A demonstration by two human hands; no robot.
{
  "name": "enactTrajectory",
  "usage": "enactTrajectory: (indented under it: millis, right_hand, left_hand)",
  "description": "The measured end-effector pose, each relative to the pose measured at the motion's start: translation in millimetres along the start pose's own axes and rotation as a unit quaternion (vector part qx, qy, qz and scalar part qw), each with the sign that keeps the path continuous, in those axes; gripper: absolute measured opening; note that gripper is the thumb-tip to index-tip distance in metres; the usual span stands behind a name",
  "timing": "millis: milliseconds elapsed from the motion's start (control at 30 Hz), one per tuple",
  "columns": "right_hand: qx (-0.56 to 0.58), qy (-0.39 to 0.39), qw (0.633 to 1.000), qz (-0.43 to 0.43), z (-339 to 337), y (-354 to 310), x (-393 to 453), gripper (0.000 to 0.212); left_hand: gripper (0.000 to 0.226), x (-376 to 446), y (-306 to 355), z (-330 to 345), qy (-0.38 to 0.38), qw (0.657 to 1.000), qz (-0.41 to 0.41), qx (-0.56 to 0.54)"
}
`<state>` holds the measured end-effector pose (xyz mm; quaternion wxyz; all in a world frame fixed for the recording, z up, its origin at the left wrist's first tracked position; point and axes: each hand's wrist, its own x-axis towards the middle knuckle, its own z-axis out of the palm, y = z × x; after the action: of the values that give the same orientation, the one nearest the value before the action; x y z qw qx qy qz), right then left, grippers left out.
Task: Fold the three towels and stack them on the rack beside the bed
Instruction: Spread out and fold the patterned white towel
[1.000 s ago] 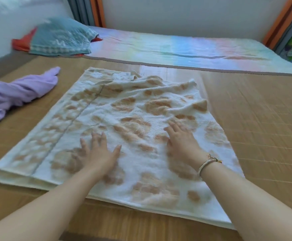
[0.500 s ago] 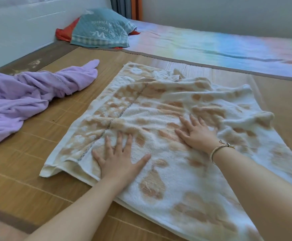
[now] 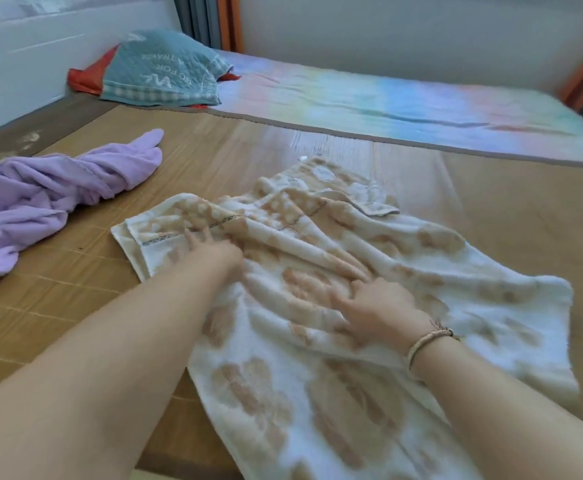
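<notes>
A white towel with tan patches (image 3: 318, 393) lies rumpled on the bamboo bed mat (image 3: 491, 220), folded double at its left end. My left hand (image 3: 214, 251) presses on that left end with fingers stretched out. My right hand (image 3: 376, 306), with a bracelet on the wrist, rests flat with spread fingers on the towel's middle. A crumpled purple towel (image 3: 40, 188) lies on the mat to the left, apart from both hands. No rack is in view.
A teal quilted cloth (image 3: 162, 71) lies over something red at the back left corner. A pastel rainbow sheet (image 3: 387, 105) covers the far half of the bed. A white wall runs along the left, and curtains hang behind.
The towel has bunched up into wrinkles and shifted. My left hand slid forward to its left end, and my right hand moved nearer to me and to the right.
</notes>
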<state>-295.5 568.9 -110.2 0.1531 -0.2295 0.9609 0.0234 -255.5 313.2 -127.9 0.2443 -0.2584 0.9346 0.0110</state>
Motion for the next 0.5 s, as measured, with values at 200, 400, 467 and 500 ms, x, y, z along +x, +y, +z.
enactTrajectory:
  millis: [200, 400, 467, 500]
  right_hand:
    - [0.173, 0.222, 0.957, -0.068, 0, 35, 7, 0.023]
    - [0.089, 0.138, 0.984, -0.072, 10, 75, 59, 0.05]
    - [0.076, 0.077, 0.991, -0.078, 15, 83, 76, 0.052]
    - [0.062, 0.062, 0.993, -0.081, 18, 85, 82, 0.052]
  left_hand:
    - [0.062, -81, 92, 46, 0.107, 0.939, -0.026, -0.326]
    - [0.079, -88, 110, 101, 0.165, 0.95, -0.064, -0.257]
    - [0.079, -73, 113, 98, 0.176, 0.955, -0.055, -0.231]
    - [0.078, -65, 112, 96, 0.179, 0.957, -0.044, -0.222]
